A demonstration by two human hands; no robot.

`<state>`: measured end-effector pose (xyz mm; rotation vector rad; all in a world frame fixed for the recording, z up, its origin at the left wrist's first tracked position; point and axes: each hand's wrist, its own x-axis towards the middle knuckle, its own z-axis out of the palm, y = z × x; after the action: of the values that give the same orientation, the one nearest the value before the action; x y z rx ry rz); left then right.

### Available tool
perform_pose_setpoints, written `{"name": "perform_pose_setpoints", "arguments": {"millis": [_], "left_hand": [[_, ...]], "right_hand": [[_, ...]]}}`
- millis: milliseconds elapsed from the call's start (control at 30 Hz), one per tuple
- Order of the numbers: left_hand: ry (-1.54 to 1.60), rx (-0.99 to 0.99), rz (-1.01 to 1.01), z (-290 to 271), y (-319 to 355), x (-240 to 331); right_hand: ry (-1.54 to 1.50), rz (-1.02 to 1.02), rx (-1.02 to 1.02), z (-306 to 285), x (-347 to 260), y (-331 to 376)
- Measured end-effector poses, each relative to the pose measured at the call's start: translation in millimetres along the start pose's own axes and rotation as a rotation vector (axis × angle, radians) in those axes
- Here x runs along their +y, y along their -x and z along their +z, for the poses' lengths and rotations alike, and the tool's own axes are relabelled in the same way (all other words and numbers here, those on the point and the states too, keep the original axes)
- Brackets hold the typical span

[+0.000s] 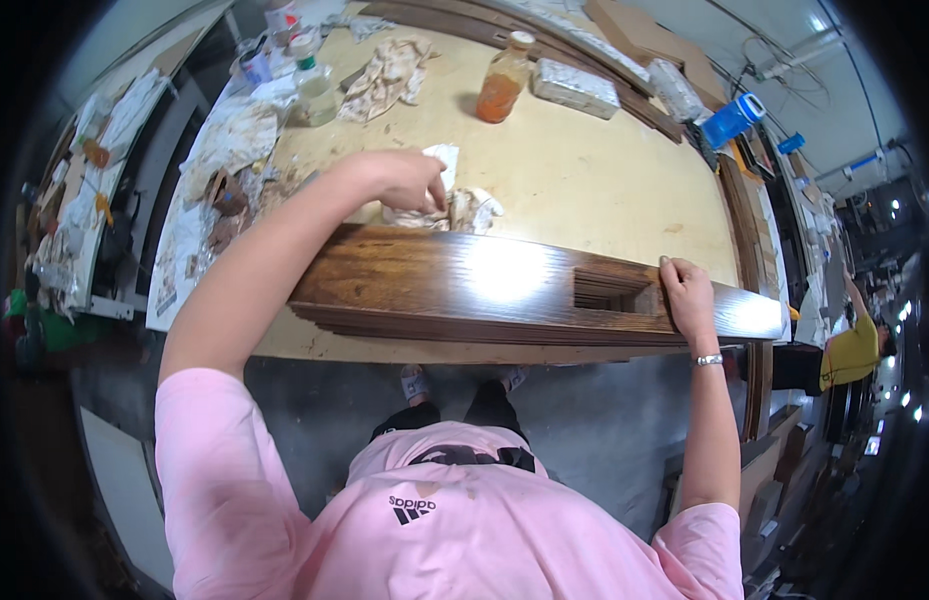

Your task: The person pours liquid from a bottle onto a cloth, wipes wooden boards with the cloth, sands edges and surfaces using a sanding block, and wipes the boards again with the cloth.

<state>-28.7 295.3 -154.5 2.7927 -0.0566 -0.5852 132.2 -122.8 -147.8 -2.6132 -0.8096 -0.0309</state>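
Observation:
A stack of dark-stained wooden boards [414,275] lies across the near side of the table, its glossy top board cut through by a rectangular slot. My right hand [691,300] grips the top board just right of that slot, thumb over the far edge. Beyond the boards, my left hand [409,184] reaches down with curled fingers closed at a crumpled, stained rag [474,210]. Part of the rag is hidden by the hand and the boards.
On the stained table [624,190] stand a bottle of orange-brown liquid [504,80], a wrapped block [576,88] and a clear bottle [312,92]. Another rag [389,78] lies behind. Long dark boards [624,95] line the back. A person in yellow [852,352] is far right.

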Motion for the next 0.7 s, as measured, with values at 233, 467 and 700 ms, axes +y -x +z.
{"name": "perform_pose_setpoints", "arguments": {"millis": [233,467,700], "left_hand": [[0.169,0.006,0.017,-22,-31,12],[1.047,0.477,0.261,-81,18,62],[1.377,0.316,0.572,-61,41,124]], "right_hand": [[-0.024,-0.035,0.047,-5,4,4],[-0.239,0.009,0.169,4,5,9],[-1.821,0.162,-0.161,5,-155,25]]}}
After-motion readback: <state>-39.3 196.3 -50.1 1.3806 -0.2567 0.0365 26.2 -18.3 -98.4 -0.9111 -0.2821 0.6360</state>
